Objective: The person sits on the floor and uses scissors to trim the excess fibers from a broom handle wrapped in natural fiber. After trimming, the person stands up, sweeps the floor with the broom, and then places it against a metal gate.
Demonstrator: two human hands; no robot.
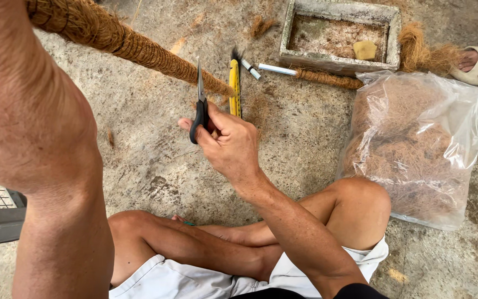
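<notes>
You are sitting cross-legged on the concrete floor (139,160). Your right hand (230,145) is gripping a pair of scissors (200,108), fingers (217,126) clenched around the dark handles, blades pointing up and closed, their tip just beside the coir pole (139,47). That pole is running from the upper left down toward a yellow tool (234,88) lying on the floor. Your left arm (34,144) is reaching up along the pole; its hand is out of view, so I cannot tell its grip. To your right, a clear bag (416,144) of coir fibre is resting against your knee. Beyond it, a stone trough (339,60) is sitting with a second wrapped pole (327,78) lying beside it.
</notes>
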